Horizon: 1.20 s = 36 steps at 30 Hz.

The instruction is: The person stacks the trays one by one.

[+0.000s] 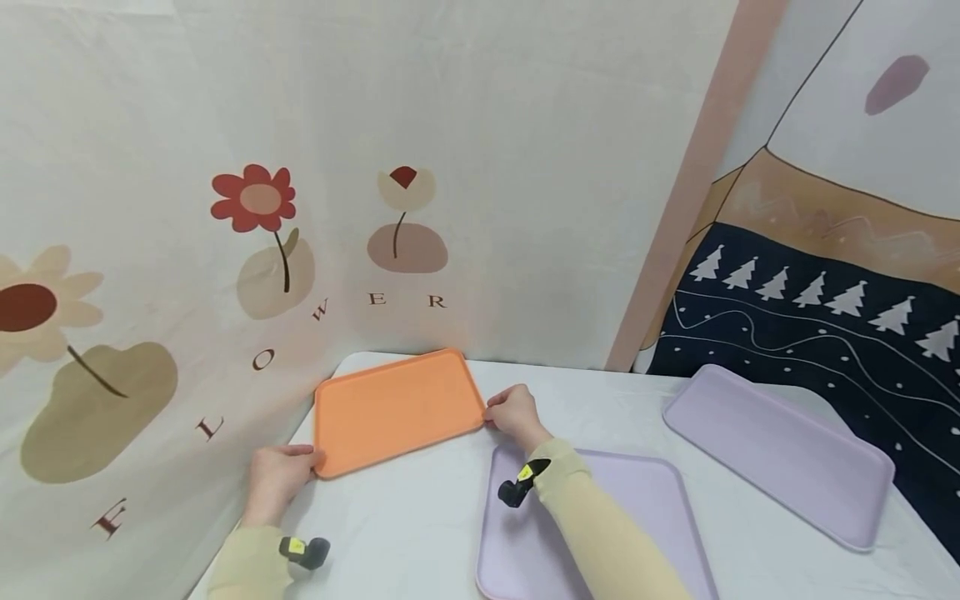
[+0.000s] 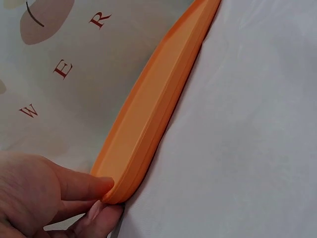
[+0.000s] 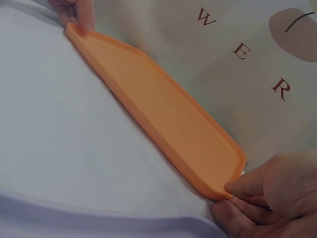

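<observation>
An orange rectangular tray (image 1: 397,408) with a low rim lies at the back left of the white table, near the flower-print cloth. At its near left corner my left hand (image 1: 276,479) pinches the rim between thumb and fingers. My right hand (image 1: 516,414) pinches the near right corner in the same way. The right wrist view shows both hands on the orange tray (image 3: 158,109), its inside bare. Below my right forearm lies a larger purple tray (image 1: 637,492), partly covered by the sleeve.
A second purple tray (image 1: 780,454), long and narrow, lies at the right side of the table (image 1: 390,533). Behind the table hangs a pale cloth (image 1: 525,167) with printed flowers and letters. A dark cloth with tree prints (image 1: 817,333) hangs at the right.
</observation>
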Available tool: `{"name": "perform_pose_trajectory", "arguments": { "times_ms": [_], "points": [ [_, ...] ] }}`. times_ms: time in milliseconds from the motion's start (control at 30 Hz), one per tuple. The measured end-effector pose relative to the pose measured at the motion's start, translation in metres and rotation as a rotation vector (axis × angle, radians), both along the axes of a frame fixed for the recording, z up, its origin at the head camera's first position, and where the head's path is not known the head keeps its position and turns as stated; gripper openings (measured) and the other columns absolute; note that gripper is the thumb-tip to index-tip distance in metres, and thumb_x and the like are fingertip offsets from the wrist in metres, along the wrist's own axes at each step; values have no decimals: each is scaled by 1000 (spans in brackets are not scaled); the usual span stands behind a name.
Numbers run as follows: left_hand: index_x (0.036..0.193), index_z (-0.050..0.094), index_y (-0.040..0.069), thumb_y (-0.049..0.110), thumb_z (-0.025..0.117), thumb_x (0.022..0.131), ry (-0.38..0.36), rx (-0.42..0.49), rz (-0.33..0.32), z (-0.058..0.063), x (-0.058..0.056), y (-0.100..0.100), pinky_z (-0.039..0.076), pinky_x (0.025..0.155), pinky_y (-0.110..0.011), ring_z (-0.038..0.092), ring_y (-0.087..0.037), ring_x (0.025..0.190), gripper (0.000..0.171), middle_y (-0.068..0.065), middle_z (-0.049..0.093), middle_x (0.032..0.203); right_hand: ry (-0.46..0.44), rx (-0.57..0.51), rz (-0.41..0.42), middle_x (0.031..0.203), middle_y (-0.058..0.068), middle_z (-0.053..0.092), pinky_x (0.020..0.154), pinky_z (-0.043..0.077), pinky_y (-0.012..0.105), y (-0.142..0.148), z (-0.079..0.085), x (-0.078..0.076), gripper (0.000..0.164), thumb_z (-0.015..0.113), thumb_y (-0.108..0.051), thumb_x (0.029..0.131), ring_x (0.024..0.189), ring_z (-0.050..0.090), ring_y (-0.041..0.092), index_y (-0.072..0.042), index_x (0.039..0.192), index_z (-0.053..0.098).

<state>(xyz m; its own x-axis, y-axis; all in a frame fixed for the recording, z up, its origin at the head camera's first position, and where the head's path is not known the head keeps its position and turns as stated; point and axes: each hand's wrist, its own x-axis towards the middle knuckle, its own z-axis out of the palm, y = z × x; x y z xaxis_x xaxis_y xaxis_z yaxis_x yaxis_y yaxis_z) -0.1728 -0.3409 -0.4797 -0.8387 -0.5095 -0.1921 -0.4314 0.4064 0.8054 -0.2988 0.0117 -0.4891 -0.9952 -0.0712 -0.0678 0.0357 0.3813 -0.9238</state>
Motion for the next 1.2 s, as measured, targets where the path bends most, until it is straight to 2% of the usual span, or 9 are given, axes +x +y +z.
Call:
{"name": "perform_pose_trajectory", "arguments": {
  "times_ms": [167, 333, 567, 800, 967, 1200],
  "points": [
    [122, 67, -15, 12, 73, 97, -39, -33, -33, 4, 1, 3, 55, 89, -57, 64, -46, 108, 37, -33, 69, 114, 40, 58, -38, 80, 9, 70, 59, 53, 23, -6, -4, 1, 7, 78, 7, 82, 67, 66, 15, 4, 88, 77],
    [122, 66, -15, 9, 71, 97, -39, -32, -32, 5, 1, 4, 54, 91, -59, 59, -49, 113, 35, -36, 64, 121, 13, 107, -41, 84, 10, 66, 61, 52, 25, -10, 2, 1, 9, 73, 9, 82, 76, 62, 21, 3, 88, 75],
    [117, 66, -16, 5, 65, 96, 2, -49, -34, 0, -3, 5, 55, 85, -54, 60, -45, 105, 29, -34, 65, 114, -10, 107, -67, 86, 11, 63, 66, 52, 28, -11, 5, 4, 10, 68, 9, 83, 80, 62, 24, 2, 90, 69],
    [117, 66, -15, 2, 65, 97, 3, -35, 23, -4, -4, 7, 56, 84, -52, 60, -43, 104, 27, -33, 63, 116, -9, 105, -69, 90, 13, 63, 77, 56, 35, -14, 6, 6, 9, 67, 9, 83, 89, 61, 28, 2, 89, 68],
    [115, 66, -14, 1, 66, 96, 15, -25, 39, -6, -4, 8, 56, 84, -51, 60, -43, 103, 25, -33, 63, 115, -8, 118, -81, 91, 13, 62, 76, 57, 35, -15, 10, 9, 8, 68, 7, 84, 89, 62, 29, 1, 88, 65],
    [113, 69, -14, 1, 67, 94, 60, -41, 17, -6, -5, 4, 56, 70, -36, 63, -38, 98, 24, -31, 66, 111, -27, 124, -86, 92, 13, 62, 81, 58, 39, -14, 10, 8, 6, 69, 5, 87, 91, 62, 29, 1, 90, 66]
  ]
}}
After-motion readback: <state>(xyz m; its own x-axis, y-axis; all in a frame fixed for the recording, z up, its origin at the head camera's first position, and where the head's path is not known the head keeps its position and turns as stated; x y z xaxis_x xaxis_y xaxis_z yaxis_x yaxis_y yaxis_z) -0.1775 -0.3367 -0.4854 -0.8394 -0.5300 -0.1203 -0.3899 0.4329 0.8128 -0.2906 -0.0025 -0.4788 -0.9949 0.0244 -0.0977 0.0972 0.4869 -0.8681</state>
